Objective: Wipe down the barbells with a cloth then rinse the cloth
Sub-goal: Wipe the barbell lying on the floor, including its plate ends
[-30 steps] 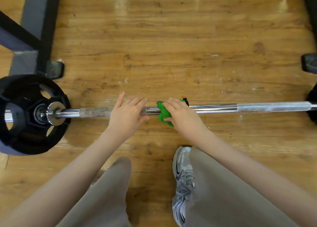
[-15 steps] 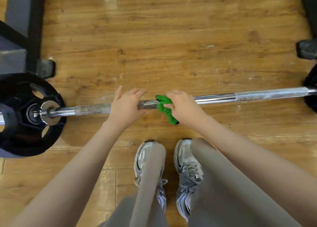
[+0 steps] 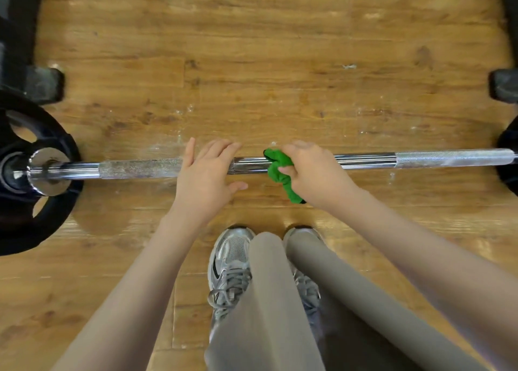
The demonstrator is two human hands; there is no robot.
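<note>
The barbell lay across the wooden floor, with a black plate on its left end. The left hand rested flat on the bar, fingers loosely spread, just beside the right hand. That one had a green cloth bunched in its curled fingers and pressed against the shaft near its middle. Grey sneakers stood close behind.

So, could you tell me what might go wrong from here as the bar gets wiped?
The chrome barbell bar lies on the wooden floor, steadied only by the open left hand, so it might roll toward the grey sneakers. The bunched green cloth in the right hand covers little, so patches could be missed. The rough, discoloured knurled section may snag the cloth.
</note>
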